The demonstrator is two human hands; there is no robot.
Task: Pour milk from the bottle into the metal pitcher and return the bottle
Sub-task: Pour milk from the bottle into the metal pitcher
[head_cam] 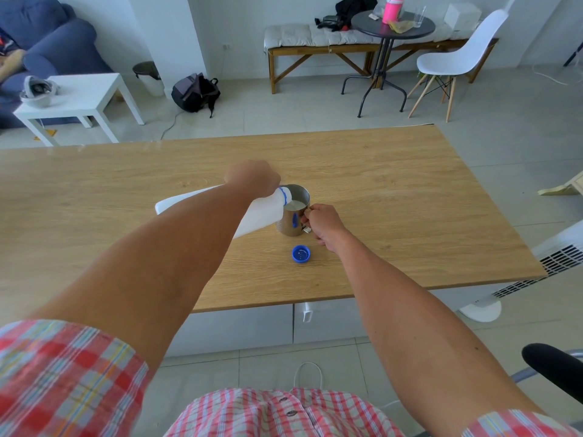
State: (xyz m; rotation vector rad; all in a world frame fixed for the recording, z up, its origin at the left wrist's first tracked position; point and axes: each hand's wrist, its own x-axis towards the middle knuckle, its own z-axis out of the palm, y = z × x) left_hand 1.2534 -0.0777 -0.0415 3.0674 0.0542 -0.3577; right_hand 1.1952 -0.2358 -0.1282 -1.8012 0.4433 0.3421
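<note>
A white plastic milk bottle [262, 216] lies tilted almost flat, its blue-ringed neck over the rim of the metal pitcher [291, 222]. My left hand [252, 179] grips the bottle from above near its neck. Milk shows white inside the pitcher. My right hand [321, 222] holds the pitcher's handle on its right side, and the pitcher stands upright on the wooden table [410, 200]. The bottle's blue cap [301, 254] lies open side up on the table, just in front of the pitcher.
The table's front edge runs just beyond my forearms. A white fan or heater [542, 263] stands at the table's right corner. Beyond the table are a white side table [85, 96], a backpack [195, 91], a bench, a round black table [392, 26] and a white chair [454, 58].
</note>
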